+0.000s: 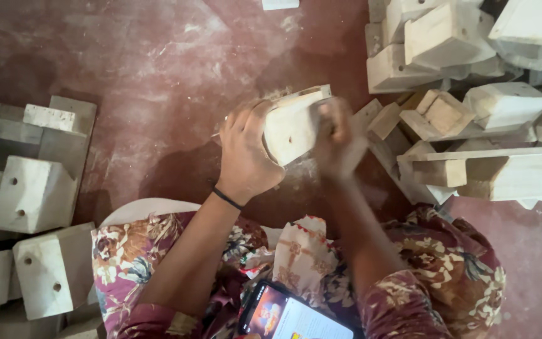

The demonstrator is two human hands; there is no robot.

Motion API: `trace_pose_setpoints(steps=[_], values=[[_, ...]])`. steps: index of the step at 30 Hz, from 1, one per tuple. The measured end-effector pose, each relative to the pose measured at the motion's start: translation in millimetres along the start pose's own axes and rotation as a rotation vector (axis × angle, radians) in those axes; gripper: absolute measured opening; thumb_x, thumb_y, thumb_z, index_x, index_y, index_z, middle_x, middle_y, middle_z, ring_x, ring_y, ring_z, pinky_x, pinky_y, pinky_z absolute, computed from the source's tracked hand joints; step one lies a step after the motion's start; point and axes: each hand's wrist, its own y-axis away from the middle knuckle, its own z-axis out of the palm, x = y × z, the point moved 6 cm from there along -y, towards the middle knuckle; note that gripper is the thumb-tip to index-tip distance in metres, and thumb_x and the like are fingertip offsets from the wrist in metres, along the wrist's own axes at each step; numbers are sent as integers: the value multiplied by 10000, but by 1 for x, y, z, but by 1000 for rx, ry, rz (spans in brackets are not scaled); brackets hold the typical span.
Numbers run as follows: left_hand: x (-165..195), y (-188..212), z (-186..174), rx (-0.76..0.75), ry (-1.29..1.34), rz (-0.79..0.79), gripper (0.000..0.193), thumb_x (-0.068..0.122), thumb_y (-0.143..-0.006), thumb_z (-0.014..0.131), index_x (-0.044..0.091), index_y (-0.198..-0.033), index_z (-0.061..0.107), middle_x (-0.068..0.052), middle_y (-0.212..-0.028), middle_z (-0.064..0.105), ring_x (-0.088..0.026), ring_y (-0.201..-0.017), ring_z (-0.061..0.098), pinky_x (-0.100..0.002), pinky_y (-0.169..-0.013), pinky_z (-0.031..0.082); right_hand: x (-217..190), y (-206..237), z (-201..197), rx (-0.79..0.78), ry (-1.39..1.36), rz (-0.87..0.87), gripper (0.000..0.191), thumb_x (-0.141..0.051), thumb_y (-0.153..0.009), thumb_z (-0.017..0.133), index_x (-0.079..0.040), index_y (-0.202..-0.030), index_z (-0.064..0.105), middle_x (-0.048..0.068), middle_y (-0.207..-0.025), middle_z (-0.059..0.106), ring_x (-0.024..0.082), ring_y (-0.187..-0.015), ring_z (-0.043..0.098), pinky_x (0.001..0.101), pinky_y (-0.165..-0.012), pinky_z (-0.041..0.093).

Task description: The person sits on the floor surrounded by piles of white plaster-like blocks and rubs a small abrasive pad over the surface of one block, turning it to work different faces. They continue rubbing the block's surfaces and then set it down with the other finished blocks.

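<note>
Wooden block held over a dusty floor

Wooden block (291, 127), pale and drilled with small holes, sits mid-frame. Left hand (246, 154) wraps it from nine o'clock; right hand (338, 139), blurred, presses its three o'clock face. More blocks (465, 94) pile at two o'clock on the red floor (158, 63).

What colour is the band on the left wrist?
Black, a thin wristband just below the left hand; head view.

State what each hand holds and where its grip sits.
The left hand holds a pale wooden block by its left end, fingers wrapped over the top. The right hand is blurred against the block's right side; its grip cannot be told.
</note>
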Motion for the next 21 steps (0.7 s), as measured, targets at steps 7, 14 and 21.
trace_pose_setpoints(steps=[7, 14, 21], values=[[-7, 2, -2, -13, 11, 6, 724, 33, -655, 764, 34, -1347, 549, -182, -1314, 625, -419, -1241, 552, -496, -1063, 434, -8, 17, 13, -194, -159, -7, 203, -212, -1071, 586, -53, -1155, 681, 150, -974, 699, 335, -806, 714, 433, -702, 554], [-4, -1, -1, 15, 2, -23, 742, 23, -586, 730, 16, -1308, 561, -188, -1304, 633, -421, -1228, 554, -502, -1040, 441, 3, 0, 2, -6, -6, -28, 141, -204, -1068, 628, -100, -1145, 684, 149, -970, 711, 351, -824, 701, 438, -704, 552], [-5, 1, -3, -2, 6, -6, 664, 64, -692, 789, 31, -1319, 573, -197, -1318, 622, -426, -1233, 558, -488, -1053, 440, -15, 15, 10, -126, -98, -195, 185, -98, -1042, 584, -99, -1183, 704, 140, -953, 704, 337, -813, 692, 433, -721, 552]])
